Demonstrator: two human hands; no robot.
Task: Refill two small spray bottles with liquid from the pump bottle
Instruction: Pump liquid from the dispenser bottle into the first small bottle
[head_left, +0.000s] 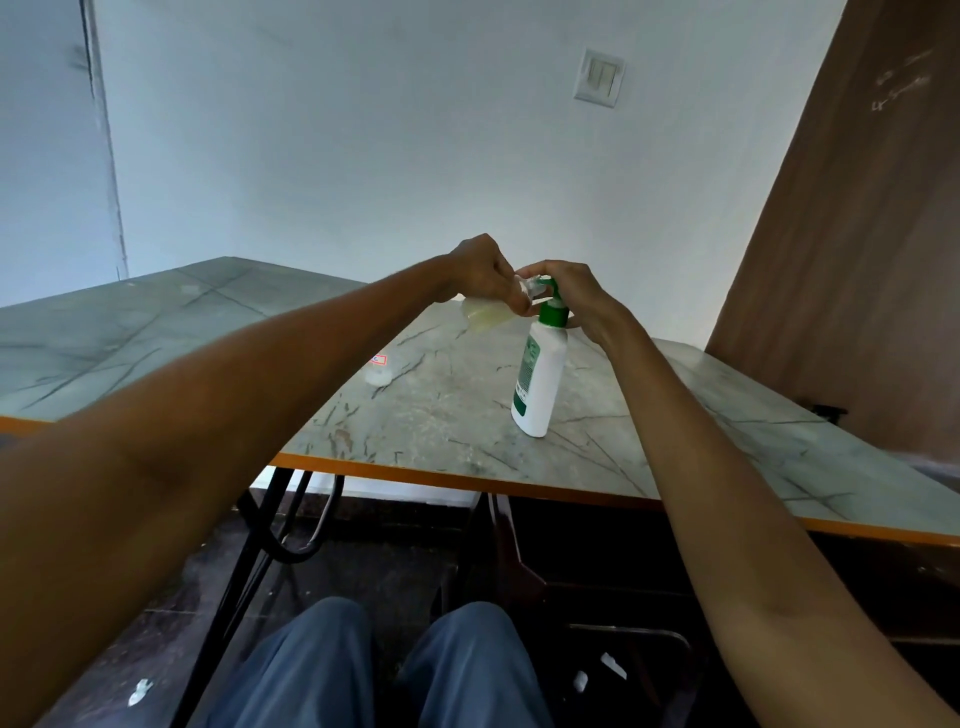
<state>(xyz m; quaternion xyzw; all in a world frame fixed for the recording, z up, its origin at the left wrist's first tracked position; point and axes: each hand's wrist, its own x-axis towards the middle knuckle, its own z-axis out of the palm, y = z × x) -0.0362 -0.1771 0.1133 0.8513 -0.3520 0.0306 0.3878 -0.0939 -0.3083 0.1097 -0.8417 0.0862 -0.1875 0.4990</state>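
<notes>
White pump bottle (540, 379), green pump; grey-veined table (467, 415).

Pump bottle (540, 379): white body w/ green label, green pump head, standing on the table right of centre, leaning slightly.

Small spray bottle (485, 317): clear plastic, pale yellowish liquid inside, held tilted above the table just left of the pump, its open neck up against the pump nozzle.

Another small clear item, prob. 2nd spray bottle (381, 374), lies on the table further left; too blurry to confirm.

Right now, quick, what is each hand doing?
Left hand: grips a small spray bottle, tilted at the pump's nozzle.
Right hand: fingers curled over the green pump head of the pump bottle.
</notes>
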